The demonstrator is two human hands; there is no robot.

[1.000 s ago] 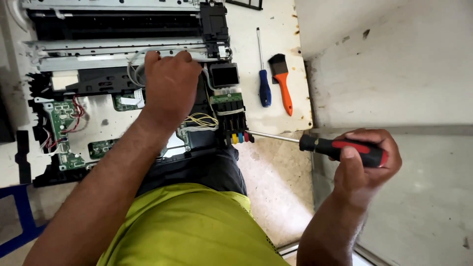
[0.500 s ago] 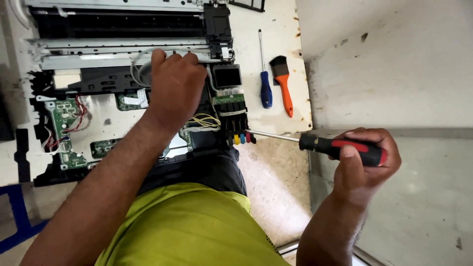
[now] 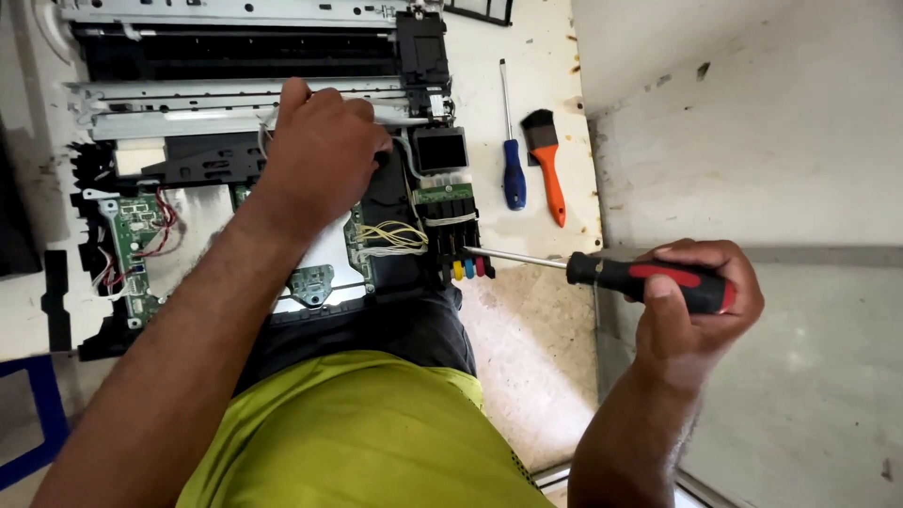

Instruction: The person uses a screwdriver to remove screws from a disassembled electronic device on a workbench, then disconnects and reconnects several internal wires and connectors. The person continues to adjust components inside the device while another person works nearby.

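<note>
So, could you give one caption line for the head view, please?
Left hand presses on opened printer chassis; right hand holds red-and-black screwdriver at its side.

hidden: my left hand (image 3: 320, 155) covers the printer (image 3: 254, 179) parts under it, fingertips out of sight | cut off: printer top at frame edge; blue frame (image 3: 42, 423) at left edge | too small: board (image 3: 132, 245) parts

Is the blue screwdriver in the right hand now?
No, the right hand grips a red and black screwdriver; the blue screwdriver lies on the table beside the orange brush.
</note>
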